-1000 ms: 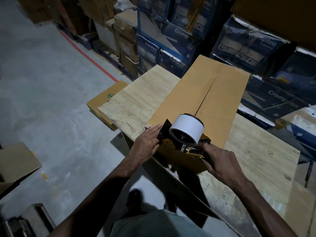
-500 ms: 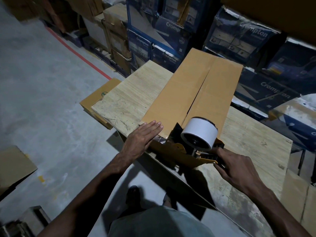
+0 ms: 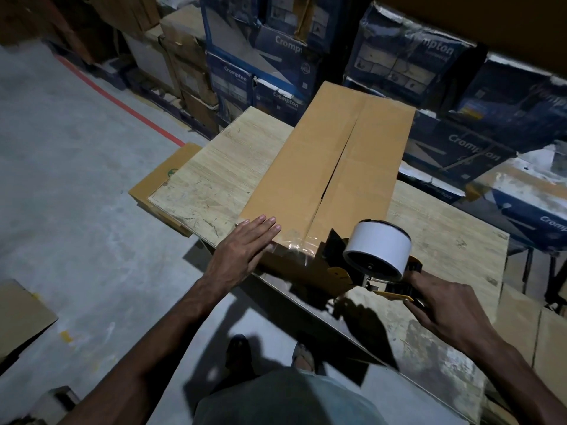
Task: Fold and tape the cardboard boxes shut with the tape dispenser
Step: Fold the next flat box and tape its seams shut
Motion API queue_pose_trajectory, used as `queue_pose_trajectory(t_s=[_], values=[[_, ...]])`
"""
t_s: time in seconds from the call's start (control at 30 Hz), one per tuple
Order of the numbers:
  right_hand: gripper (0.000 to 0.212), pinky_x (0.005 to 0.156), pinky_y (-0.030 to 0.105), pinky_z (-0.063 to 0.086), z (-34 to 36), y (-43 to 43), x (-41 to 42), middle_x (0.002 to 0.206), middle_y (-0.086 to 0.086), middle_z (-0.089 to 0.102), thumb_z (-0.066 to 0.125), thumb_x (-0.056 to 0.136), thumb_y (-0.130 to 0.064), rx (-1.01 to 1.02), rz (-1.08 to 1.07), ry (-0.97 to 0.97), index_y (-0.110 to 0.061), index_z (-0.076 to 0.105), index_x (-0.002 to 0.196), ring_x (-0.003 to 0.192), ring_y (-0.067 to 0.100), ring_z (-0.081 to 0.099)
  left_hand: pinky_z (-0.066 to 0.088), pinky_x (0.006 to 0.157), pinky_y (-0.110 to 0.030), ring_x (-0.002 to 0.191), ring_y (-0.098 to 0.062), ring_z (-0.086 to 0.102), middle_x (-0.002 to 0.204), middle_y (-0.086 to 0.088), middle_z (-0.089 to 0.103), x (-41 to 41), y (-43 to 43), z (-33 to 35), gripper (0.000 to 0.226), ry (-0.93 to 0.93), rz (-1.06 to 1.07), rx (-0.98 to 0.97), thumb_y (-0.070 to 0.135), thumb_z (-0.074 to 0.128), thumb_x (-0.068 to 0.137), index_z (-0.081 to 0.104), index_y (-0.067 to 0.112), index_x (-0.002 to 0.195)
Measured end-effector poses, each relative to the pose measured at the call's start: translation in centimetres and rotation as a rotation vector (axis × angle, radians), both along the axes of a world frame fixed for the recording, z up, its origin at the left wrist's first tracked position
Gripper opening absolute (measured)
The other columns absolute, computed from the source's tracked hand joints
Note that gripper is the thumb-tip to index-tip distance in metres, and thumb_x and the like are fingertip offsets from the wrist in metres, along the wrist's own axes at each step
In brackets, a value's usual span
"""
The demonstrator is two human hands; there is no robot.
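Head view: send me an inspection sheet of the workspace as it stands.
Surface: scuffed wooden table, box on it.
Job's things: cardboard box, flaps folded down, centre seam gaping; clear tape across its near end; tape dispenser at the near end, right of the seam.
Clutter: flat carton poking out under the table's left corner; cardboard sheet on the floor.
Grips: left hand flat on the box's near left corner; right hand grips the dispenser handle.
Cables: nothing seen.
Surroundings: stacked blue cartons behind; red floor line.

floor (image 3: 61, 210): grey concrete, red line (image 3: 122, 106) | back: stacked blue cartons (image 3: 408, 56) | table (image 3: 221, 179): worn wood | light: dim
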State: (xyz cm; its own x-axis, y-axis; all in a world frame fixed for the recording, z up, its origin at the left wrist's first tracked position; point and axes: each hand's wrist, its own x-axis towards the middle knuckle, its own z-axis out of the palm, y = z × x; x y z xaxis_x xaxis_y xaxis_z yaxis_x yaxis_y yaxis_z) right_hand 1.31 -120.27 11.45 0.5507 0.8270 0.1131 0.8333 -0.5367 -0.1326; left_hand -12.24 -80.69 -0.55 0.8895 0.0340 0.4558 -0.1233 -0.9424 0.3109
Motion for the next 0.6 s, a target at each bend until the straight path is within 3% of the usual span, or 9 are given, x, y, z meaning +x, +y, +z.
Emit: queue_pose_trajectory(t_s=[0.13, 0.2, 0.27, 0.37, 0.6], values=[[0.063, 0.039, 0.027, 0.035, -0.5, -0.4, -0.2, 0.077, -0.011, 0.066, 0.091, 0.069, -0.013, 0.013, -0.005, 0.012, -0.032, 0.053, 0.114, 0.05, 0.019, 0.061, 0.03, 0.122, -0.048, 0.152, -0.027, 0.033, 0.161, -0.005, 0.042, 0.6, -1.9, 0.0, 0.05, 0.022, 0.023, 0.173, 0.042, 0.034, 0.112, 0.041, 0.02, 0.156], [0.047, 0.039, 0.027, 0.035, -0.4, -0.5, -0.4, 0.076, -0.01, 0.065, 0.08, 0.08, -0.027, 0.033, 0.003, 0.016, -0.034, 0.051, 0.116, 0.048, 0.018, 0.06, 0.022, 0.125, -0.045, 0.154, -0.025, 0.025, 0.163, -0.005, 0.035, 1.6, -3.8, 0.2, 0.05, 0.025, -0.061, 0.273, 0.04, 0.029, 0.112, 0.029, 0.021, 0.159], [0.03, 0.038, 0.027, 0.035, -0.2, -0.4, -0.5, 0.079, -0.011, 0.067, 0.055, 0.089, -0.042, 0.049, 0.002, 0.033, -0.036, 0.051, 0.118, 0.048, 0.017, 0.059, 0.024, 0.126, -0.042, 0.152, -0.022, 0.03, 0.159, -0.007, 0.039, 2.8, -6.2, 0.8, 0.057, 0.009, -0.146, 0.314, 0.033, 0.053, 0.104, 0.034, 0.015, 0.154], [0.032, 0.038, 0.028, 0.036, -0.1, -0.7, -0.5, 0.083, -0.011, 0.069, 0.045, 0.09, -0.044, 0.051, -0.008, 0.064, -0.036, 0.052, 0.12, 0.049, 0.017, 0.061, 0.034, 0.117, -0.046, 0.14, -0.026, 0.052, 0.145, -0.012, 0.06, 3.9, -8.9, 1.8, 0.06, 0.031, -0.19, 0.285, 0.026, 0.087, 0.079, 0.065, 0.009, 0.132], [0.033, 0.042, 0.023, 0.029, -0.4, -0.6, -0.1, 0.087, -0.01, 0.07, 0.052, 0.089, -0.04, 0.007, -0.001, 0.028, -0.032, 0.052, 0.121, 0.055, 0.017, 0.063, 0.041, 0.117, -0.043, 0.141, -0.024, 0.052, 0.147, -0.012, 0.059, 3.8, -7.9, 1.5, 0.063, 0.081, -0.202, 0.26, 0.015, 0.088, 0.08, 0.063, 0.008, 0.137]])
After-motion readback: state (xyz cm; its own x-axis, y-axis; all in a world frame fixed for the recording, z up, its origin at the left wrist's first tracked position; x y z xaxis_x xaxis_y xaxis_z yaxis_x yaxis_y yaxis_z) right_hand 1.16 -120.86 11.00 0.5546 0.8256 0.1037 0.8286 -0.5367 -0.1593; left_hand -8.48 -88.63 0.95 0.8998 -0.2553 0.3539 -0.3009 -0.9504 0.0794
